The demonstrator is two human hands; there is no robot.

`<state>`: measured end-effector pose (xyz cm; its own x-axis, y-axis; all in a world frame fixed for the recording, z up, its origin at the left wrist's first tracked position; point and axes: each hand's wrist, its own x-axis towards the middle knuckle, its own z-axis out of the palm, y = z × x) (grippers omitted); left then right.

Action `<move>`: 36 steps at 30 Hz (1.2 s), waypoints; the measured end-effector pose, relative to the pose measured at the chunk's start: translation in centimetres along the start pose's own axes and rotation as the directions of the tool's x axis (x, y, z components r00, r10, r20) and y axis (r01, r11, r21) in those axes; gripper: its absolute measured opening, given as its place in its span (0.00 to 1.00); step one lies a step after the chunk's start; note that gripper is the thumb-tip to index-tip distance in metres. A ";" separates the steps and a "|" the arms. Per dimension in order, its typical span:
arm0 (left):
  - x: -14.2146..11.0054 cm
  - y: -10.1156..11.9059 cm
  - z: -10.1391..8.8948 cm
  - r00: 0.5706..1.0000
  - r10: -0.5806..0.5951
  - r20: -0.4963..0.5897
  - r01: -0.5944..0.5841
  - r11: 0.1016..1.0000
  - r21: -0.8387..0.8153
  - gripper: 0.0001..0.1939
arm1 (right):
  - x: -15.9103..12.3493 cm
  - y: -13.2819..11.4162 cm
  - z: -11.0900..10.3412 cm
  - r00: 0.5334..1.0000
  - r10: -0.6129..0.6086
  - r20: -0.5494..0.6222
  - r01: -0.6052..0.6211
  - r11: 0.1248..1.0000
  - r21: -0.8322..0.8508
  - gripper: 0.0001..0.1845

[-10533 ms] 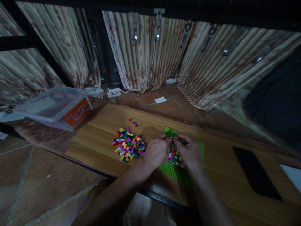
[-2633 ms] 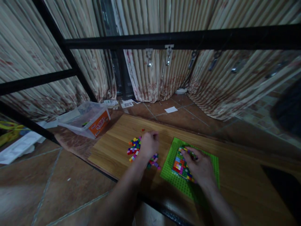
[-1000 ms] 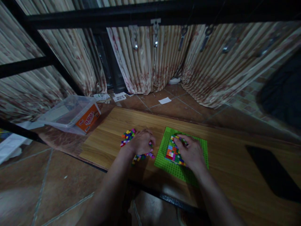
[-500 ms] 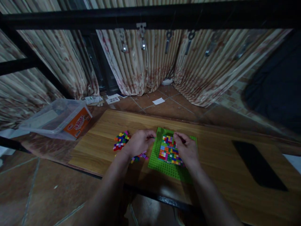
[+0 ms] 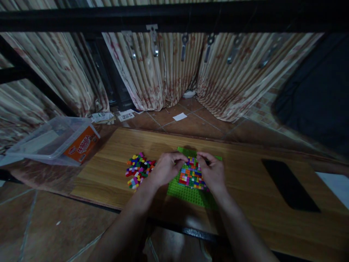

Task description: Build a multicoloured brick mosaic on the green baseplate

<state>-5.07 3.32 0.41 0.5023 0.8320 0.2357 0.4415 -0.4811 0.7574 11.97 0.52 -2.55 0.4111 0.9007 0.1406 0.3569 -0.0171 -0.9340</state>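
A green studded baseplate [image 5: 188,195] lies on the wooden table, bearing a tightly packed block of multicoloured bricks [image 5: 193,176]. My left hand [image 5: 169,168] is over the plate's left side, thumb and fingers pinched together at the upper left of the brick block. Whatever sits in that pinch is too small to make out. My right hand [image 5: 213,171] covers the block's right side. Its fingertips are closed near the upper edge of the bricks, and what they hold, if anything, is hidden. Left of the plate is a pile of loose bricks [image 5: 135,170], partly behind my left hand.
The wooden tabletop [image 5: 105,174] extends to both sides. A flat black slab [image 5: 290,185] lies on the right, with white paper [image 5: 334,185] beyond it. At the left stands a clear plastic bin [image 5: 58,140] with an orange label. Hooks [image 5: 155,43] hang from a black bar [image 5: 174,18].
My left hand has moved right, from beside the plate's left edge to over the brick block, close to my right hand. The whole view has shifted slightly.
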 end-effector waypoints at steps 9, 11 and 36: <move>0.0 -0.3 1.1 0.996 0.091 -0.018 -0.088 0.989 0.118 0.10 | -0.2 -0.3 -0.1 0.999 0.006 0.048 -0.004 0.999 -0.032 0.16; 0.0 -0.4 1.2 0.994 0.102 -0.023 -0.099 0.987 0.126 0.09 | -0.2 -0.2 0.0 0.998 0.004 0.061 -0.002 0.999 -0.035 0.16; 0.0 -0.9 2.5 0.991 -0.030 -0.132 0.048 0.990 0.133 0.16 | -0.5 -0.1 0.3 0.985 -0.036 0.166 0.079 0.963 -0.258 0.22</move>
<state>-3.61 3.06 -1.74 0.3864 0.8753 0.2909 0.5601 -0.4732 0.6800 11.47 0.24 -2.61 0.2528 0.9604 0.1174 0.5927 -0.0578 -0.8034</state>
